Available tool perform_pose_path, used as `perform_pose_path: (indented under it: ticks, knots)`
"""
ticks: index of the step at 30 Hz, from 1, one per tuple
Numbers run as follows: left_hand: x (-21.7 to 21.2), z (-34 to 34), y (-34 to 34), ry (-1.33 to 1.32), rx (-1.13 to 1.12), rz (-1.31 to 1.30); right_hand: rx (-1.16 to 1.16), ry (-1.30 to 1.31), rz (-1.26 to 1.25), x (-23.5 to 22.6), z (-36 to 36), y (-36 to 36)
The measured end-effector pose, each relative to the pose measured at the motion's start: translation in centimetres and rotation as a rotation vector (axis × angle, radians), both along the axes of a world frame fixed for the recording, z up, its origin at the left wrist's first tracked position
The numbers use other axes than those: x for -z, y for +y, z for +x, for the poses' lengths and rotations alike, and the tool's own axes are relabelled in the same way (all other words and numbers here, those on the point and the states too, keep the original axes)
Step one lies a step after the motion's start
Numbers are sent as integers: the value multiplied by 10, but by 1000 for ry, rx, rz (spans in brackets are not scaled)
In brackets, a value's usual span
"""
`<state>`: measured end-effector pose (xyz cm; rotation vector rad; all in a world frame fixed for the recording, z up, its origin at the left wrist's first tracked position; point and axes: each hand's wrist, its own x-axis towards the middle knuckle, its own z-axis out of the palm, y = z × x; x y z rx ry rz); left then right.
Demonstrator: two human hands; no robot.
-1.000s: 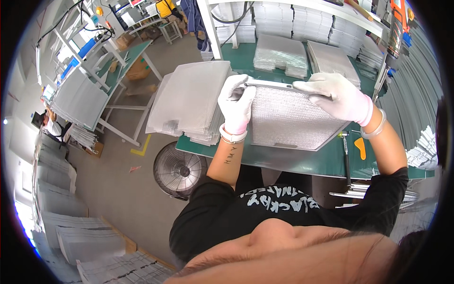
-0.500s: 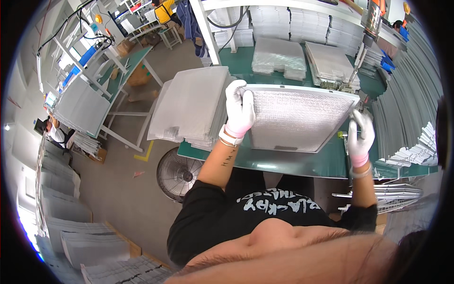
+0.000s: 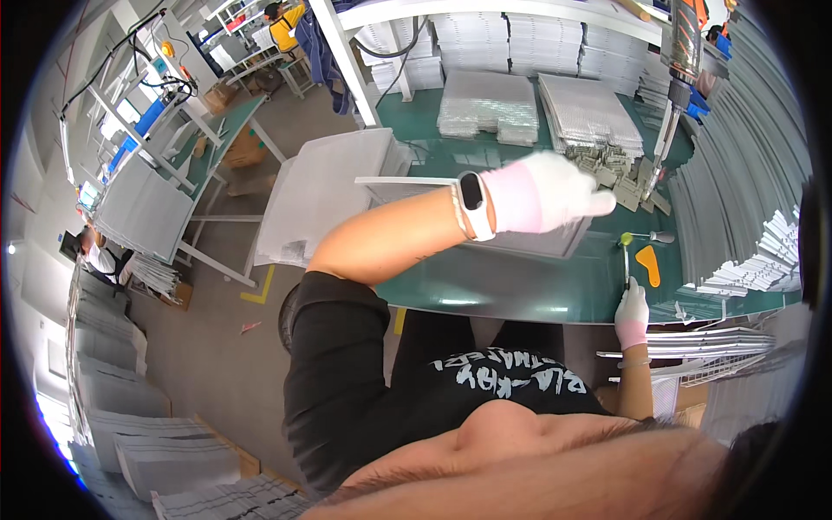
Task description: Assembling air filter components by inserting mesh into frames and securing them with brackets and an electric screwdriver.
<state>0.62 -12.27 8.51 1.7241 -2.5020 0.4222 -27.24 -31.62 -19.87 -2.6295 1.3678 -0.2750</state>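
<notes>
A workshop with a grey floor [image 3: 204, 347] spreads around, and in it stands a long green-topped table [image 3: 520, 290] with the worker right at its near edge. Tall rows of pale strips [image 3: 737, 173] crowd the table's right end. Toward the left lies a big stack of grey mesh sheets [image 3: 312, 191], its near end reaching past the table's edge. Beside it, the framed mesh panel [image 3: 550, 241] is on the table, mostly hidden under the worker's outstretched left forearm. Farther back sit two smaller stacks, a notched one [image 3: 487, 104] and a ridged one [image 3: 589, 113]. An orange and silver power tool [image 3: 685, 48] hangs over the right side.

The gloved left hand [image 3: 550, 195] is blurred, one finger out toward a heap of small metal pieces [image 3: 620, 173], just short of them; I can't tell how tight its grip is. The gloved right hand [image 3: 633, 312] has its grip closed around the lower handle of a hammer [image 3: 626, 260] near the front edge. Smallest is a flat yellow scraper [image 3: 648, 264], just right of that handle.
</notes>
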Motion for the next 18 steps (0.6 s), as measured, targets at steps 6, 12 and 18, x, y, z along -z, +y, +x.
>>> perform_pose_path:
  ticks: [6,12,18]
  knots:
    - [37,15,-17,-114,66,-158,-220,-583,643,-54,-26,38]
    - [61,3,-26,131,-271,-306,-606,-554,505,-172,-34,48]
    - [88,-13,-45,304,-443,-838,-680,-501,43,-285,-22,34]
